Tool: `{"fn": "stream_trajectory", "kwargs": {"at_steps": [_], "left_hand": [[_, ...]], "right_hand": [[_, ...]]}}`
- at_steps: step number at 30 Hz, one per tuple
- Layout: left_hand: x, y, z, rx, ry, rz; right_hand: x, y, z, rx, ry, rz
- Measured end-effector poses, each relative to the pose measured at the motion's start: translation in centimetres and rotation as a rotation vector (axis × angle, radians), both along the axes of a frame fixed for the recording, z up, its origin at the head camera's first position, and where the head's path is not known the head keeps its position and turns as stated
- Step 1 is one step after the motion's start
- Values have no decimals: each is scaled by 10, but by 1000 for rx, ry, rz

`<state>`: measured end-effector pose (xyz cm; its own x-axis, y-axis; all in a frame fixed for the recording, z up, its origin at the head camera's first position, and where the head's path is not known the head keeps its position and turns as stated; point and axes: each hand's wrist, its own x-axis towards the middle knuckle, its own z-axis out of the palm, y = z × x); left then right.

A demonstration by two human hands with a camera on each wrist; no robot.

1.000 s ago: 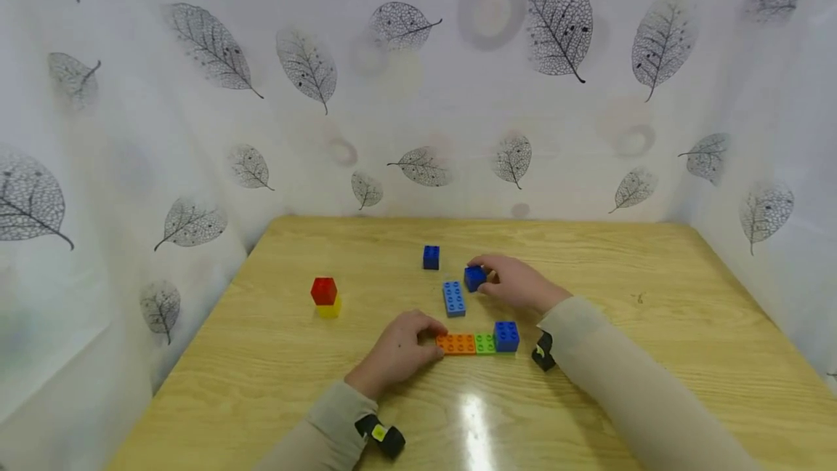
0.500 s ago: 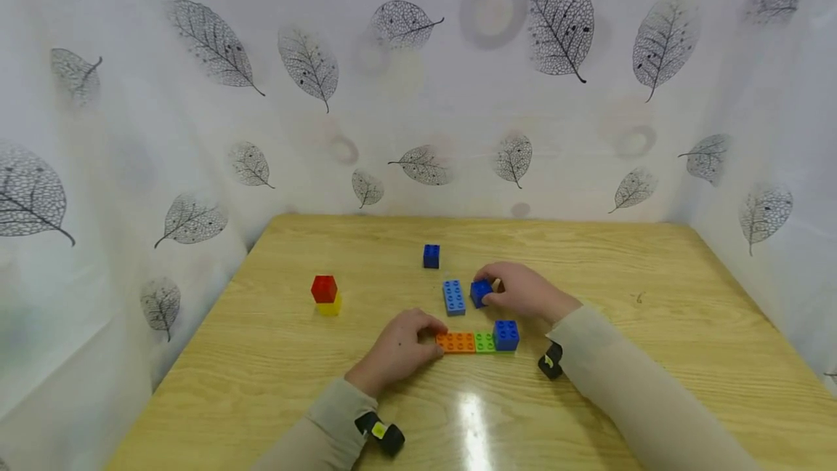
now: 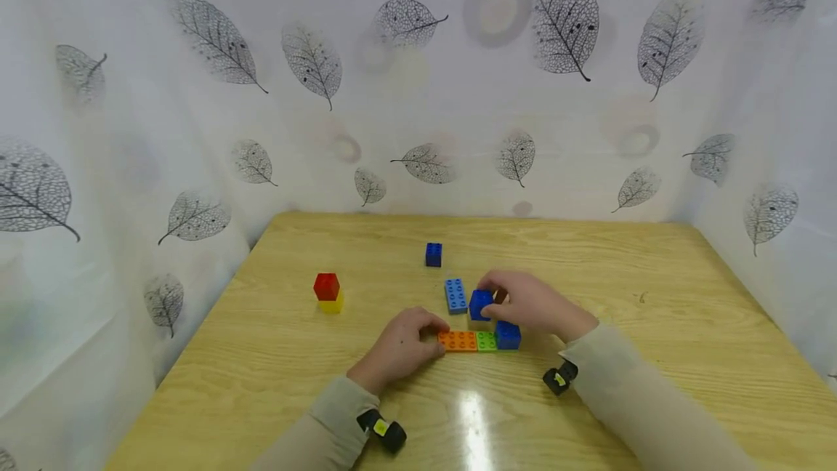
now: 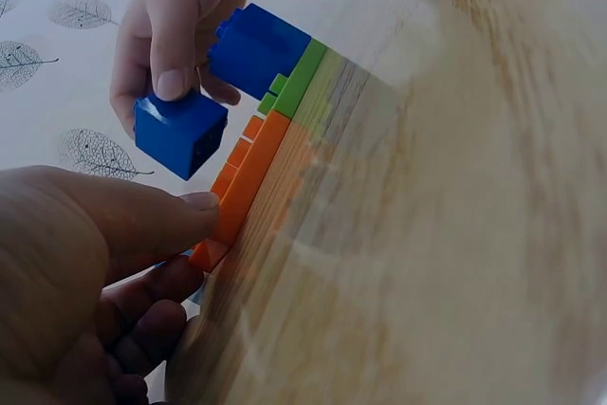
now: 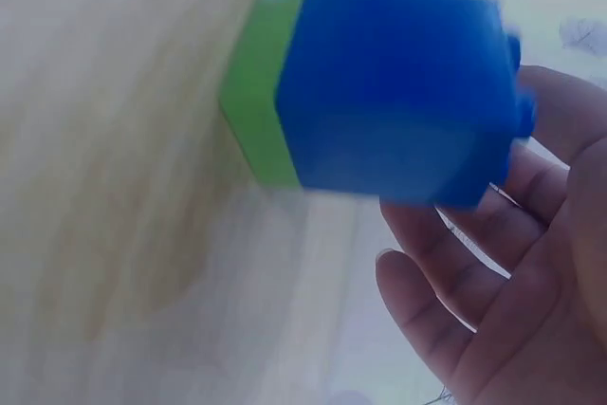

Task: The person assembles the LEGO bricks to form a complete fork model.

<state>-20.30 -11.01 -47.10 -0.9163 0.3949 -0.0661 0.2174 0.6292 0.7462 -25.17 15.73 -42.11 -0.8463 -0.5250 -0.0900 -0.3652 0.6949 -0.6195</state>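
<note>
My left hand (image 3: 400, 349) pinches the left end of an orange toy building brick (image 3: 459, 341) on the table. A lime-green brick (image 3: 487, 341) continues the row to the right, and a blue brick (image 3: 508, 336) is stacked on the green's right part. Between thumb and fingers my right hand (image 3: 532, 305) holds another blue brick (image 3: 481, 304), behind the row near the green brick. In the left wrist view this held brick (image 4: 180, 135) is raised and apart from the row. The right wrist view shows the stacked blue brick (image 5: 398, 92) close up, blocking the held one.
A light-blue long brick (image 3: 455, 296) lies just left of the held brick. Farther back stands a small dark-blue brick (image 3: 434, 255). To the left, a red brick (image 3: 326, 286) sits on a yellow brick (image 3: 331, 304). A leaf-patterned curtain (image 3: 418, 93) surrounds the wooden table (image 3: 261, 398).
The right hand has brought its blue brick nearer, from behind the light-blue brick's right side toward the row, and has lifted it. My left hand stays at the orange brick.
</note>
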Motion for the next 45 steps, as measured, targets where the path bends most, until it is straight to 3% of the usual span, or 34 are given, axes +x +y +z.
{"fn": "stream_trajectory", "kwargs": {"at_steps": [10, 19, 26, 45], "left_hand": [[1, -1, 0, 5, 33, -9], [1, -1, -2, 24, -4, -7], [1, -1, -3, 26, 12, -14], [1, 1, -1, 3, 24, -15]], "right_hand": [[25, -6, -4, -25, 55, 93], [35, -7, -14, -21, 30, 53], [40, -7, -15, -55, 28, 47], [48, -15, -21, -33, 106, -4]]}}
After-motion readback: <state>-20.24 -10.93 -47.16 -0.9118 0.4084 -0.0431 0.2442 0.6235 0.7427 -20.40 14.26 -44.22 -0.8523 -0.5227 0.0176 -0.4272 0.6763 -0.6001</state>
